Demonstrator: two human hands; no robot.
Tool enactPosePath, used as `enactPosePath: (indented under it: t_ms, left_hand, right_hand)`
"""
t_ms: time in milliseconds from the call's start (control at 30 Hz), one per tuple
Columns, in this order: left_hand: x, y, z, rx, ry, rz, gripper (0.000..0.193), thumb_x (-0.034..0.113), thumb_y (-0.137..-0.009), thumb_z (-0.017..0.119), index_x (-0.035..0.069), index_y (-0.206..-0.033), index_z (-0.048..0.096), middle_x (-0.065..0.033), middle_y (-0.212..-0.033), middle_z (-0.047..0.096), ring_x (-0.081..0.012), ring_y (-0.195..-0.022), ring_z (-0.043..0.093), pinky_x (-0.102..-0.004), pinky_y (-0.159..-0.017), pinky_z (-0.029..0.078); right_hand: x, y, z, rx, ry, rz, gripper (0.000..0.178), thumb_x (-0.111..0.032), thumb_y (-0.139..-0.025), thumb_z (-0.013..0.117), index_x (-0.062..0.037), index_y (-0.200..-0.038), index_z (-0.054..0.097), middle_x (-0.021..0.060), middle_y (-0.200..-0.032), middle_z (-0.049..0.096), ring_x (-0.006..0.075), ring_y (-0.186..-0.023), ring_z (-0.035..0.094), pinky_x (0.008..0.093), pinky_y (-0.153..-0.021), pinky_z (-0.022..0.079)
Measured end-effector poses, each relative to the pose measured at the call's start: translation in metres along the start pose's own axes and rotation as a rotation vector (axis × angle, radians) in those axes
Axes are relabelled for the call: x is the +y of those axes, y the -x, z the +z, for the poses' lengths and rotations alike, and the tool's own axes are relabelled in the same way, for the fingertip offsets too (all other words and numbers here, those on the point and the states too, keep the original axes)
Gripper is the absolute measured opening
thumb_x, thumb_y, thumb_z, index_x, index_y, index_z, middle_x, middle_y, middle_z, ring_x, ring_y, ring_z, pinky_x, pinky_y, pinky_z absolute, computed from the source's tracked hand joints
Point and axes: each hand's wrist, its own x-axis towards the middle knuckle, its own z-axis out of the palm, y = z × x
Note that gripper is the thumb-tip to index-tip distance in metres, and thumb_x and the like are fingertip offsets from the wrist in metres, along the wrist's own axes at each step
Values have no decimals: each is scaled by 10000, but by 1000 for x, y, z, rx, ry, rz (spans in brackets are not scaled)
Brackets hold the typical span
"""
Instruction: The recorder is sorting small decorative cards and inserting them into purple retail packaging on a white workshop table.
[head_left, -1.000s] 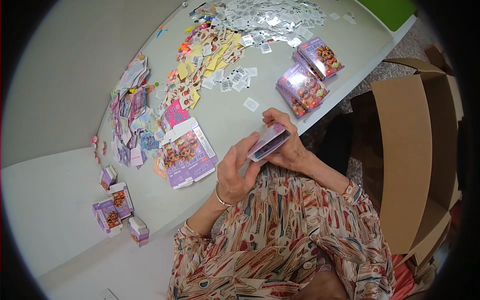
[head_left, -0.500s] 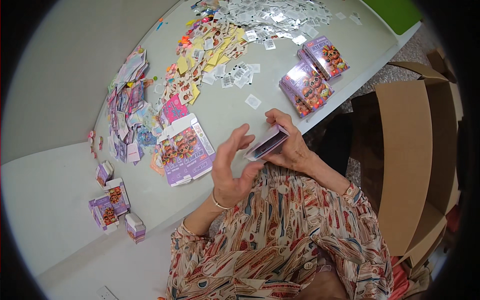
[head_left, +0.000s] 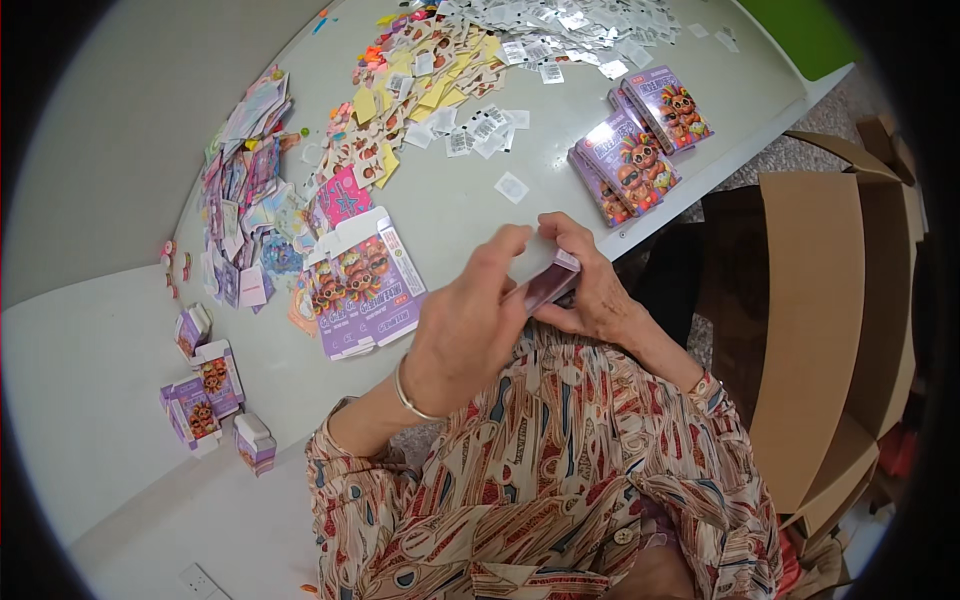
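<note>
A small purple cardboard box [head_left: 548,285] is held above my lap at the table's edge. My right hand [head_left: 597,292] wraps round its right side, fingers on the far side and thumb underneath. At its left end is my left hand [head_left: 468,318], fingers bent against it; the back of this hand hides part of the box and the fingertips. What lies inside the box cannot be made out. To the left of my left hand lie flattened purple printed cartons [head_left: 368,325] on the table. Just beyond the box, a single white sachet [head_left: 511,187] lies on the tabletop.
Filled-looking purple boxes [head_left: 630,165] are stacked at the table's right edge. Heaps of white sachets [head_left: 570,25], picture cards [head_left: 425,85] and shiny packets [head_left: 245,190] cover the far and left table. Small purple boxes [head_left: 215,375] stand lower left. An open brown carton [head_left: 810,330] is right.
My left hand has come right onto the box's end, its fingers folding in from a spread pose. The box is turned more upright in my right hand. The view has shifted slightly.
</note>
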Motion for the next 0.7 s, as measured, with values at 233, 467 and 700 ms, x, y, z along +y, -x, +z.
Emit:
enactPosePath:
  t_ms: [233,467,700]
  left_hand:
    - [16,3,3,74,-204,299,515,-110,-802,568,-30,-1279,391,-211,-1188,570,-328,-761,659,-375,-616,539]
    - [13,5,-2,61,-203,225,490,-79,-808,574,-14,-1266,413,-208,-1162,573,-359,-789,649,-386,-639,532]
    - [-11,-6,-15,110,-127,171,453,27,-863,589,10,-1287,429,-188,-1140,585,-325,-856,645,-378,-710,525]
  right_hand:
    - [2,-1,10,87,-166,-30,791,-158,-656,858,-76,-1287,386,207,-1347,404,289,-1144,530,398,-934,459]
    - [1,-2,14,2,-147,14,896,-202,-632,869,-76,-1321,310,226,-1335,407,336,-1146,524,416,-925,467]
    - [-16,-24,11,-21,-78,247,780,-147,-678,782,8,-1292,327,237,-1202,481,394,-1090,516,416,-905,460]
